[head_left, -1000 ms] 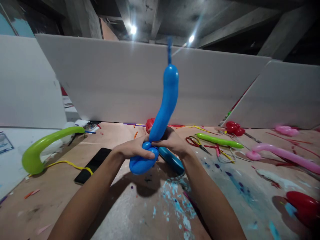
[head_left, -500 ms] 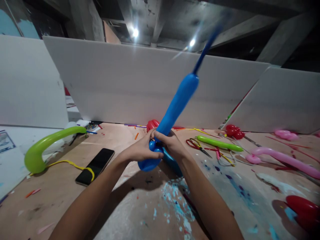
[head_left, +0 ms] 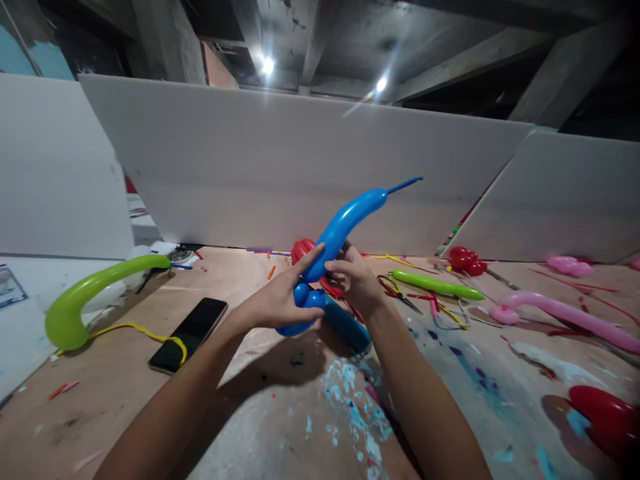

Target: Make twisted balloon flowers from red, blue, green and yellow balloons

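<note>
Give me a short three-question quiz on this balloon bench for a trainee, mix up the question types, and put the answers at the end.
1. True or false: the thin unfilled tip of the blue balloon points to the upper right.
2. What lies on the table to the left of the left hand? A) a phone B) a hammer C) a mug
3. Fill in: the scissors lying just right of the right hand have ___ handles.
Key: 1 true; 2 A; 3 red.
</note>
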The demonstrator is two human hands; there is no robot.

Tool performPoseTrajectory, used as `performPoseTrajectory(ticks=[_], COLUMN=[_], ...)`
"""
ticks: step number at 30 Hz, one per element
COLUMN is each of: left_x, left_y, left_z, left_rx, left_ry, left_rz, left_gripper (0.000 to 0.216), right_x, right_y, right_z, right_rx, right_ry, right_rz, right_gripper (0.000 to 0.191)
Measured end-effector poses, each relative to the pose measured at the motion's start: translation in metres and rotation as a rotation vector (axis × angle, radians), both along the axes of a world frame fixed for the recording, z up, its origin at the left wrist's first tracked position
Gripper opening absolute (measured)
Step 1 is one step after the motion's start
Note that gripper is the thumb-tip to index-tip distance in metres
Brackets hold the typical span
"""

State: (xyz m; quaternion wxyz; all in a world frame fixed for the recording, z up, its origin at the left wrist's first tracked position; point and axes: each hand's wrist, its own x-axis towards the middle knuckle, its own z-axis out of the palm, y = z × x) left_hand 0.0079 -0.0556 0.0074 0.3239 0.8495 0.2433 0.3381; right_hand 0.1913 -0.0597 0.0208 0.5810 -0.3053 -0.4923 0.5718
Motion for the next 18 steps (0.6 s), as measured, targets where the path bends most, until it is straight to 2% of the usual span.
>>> performPoseTrajectory(ticks=[3, 8, 12, 14, 18], left_x=[-0.004, -0.005, -0.009, -0.014, -0.024], left_y=[0.001, 0.002, -0.001, 0.0, 0.005], left_z=[0.003, 0.006, 0.011, 0.012, 0.011], left_rx=[0.004, 0.114, 0.075, 0.018, -0.122], left_ry=[0.047, 0.073, 0.181, 0.184, 0.116], left_rz=[-0.025, 0.052, -0.105, -0.137, -0.169], left_gripper=[0.09, 0.065, 0.049, 0.061, 0.099], right_x=[0.002, -0.001, -0.002, 0.0, 0.002], right_y=[0.0, 0.003, 0.004, 0.005, 0.004], right_z=[0.0, -0.004, -0.004, -0.003, -0.001], right_rx=[0.049, -0.001, -0.054, -0.07, -0.081], right_ry=[-0.006, 0.016, 0.069, 0.122, 0.152], right_rz=[0.053, 0.089, -0.005, -0.01, 0.092], right_gripper=[0.043, 0.029, 0.036, 0.037, 0.031])
